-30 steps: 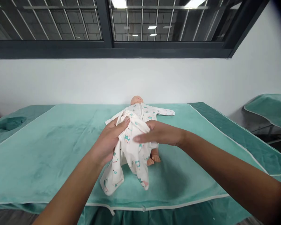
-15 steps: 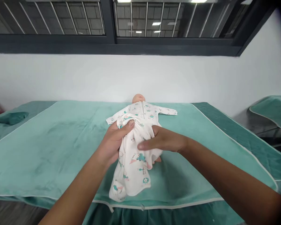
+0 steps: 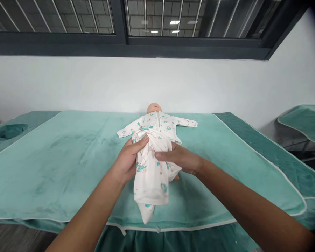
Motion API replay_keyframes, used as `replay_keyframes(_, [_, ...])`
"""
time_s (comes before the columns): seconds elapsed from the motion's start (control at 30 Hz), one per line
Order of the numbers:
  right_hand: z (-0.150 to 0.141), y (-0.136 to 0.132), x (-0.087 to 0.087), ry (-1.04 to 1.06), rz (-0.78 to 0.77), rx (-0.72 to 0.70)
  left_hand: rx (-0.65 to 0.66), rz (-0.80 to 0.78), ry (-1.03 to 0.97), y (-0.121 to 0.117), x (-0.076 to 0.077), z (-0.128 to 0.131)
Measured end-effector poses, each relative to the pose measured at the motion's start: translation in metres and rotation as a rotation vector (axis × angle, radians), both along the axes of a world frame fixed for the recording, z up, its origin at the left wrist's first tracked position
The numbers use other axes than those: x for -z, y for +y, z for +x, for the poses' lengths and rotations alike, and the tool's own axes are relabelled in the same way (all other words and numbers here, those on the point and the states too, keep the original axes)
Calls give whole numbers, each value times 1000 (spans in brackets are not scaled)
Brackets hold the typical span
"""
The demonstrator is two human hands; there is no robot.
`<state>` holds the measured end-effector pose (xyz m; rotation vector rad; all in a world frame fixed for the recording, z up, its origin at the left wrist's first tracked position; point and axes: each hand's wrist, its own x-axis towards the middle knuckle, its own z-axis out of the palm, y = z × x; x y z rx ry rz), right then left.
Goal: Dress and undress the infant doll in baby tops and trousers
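Observation:
Between my hands hang white printed baby pants (image 3: pixel 152 182), bunched at the top with the legs dangling toward me. My left hand (image 3: pixel 128 157) pinches the left side of the gathered cloth, thumb on top. On the right side, my right hand (image 3: pixel 182 158) grips the cloth with its thumb laid across the front and its other fingers hidden behind. Beyond them a baby doll (image 3: pixel 154 107) lies on its back, wearing a matching long-sleeved top (image 3: pixel 159 121) with the arms spread. A bit of the doll's foot shows under the cloth; its legs are mostly hidden.
A pale green mat (image 3: pixel 68 168) with white piping covers the darker green bed cover (image 3: pixel 254 140). Behind stands a white wall (image 3: pixel 136 84) below a dark-framed window (image 3: pixel 157 47). Another green-covered surface (image 3: pixel 304 120) is at the far right.
My right hand has closed further onto the cloth and shifted slightly up. The dangling pant legs have swung and drawn closer together. The view has tilted a little.

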<state>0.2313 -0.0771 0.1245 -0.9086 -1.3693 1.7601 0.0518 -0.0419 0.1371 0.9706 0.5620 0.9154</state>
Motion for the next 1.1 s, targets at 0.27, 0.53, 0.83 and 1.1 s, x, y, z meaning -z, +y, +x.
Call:
replay_keyframes(0.27, [0, 8, 9, 360, 78, 319, 278, 14, 166, 3, 12, -14])
replay_keyframes(0.53, [13, -1, 35, 202, 13, -42, 43, 21, 85, -4, 6, 2])
replay_keyframes(0.83, [37, -3, 17, 86, 39, 30, 66, 312, 470, -8, 0, 18])
replay_keyframes(1.1, [35, -53, 79, 33, -46, 461, 375, 286, 668, -10, 23, 36])
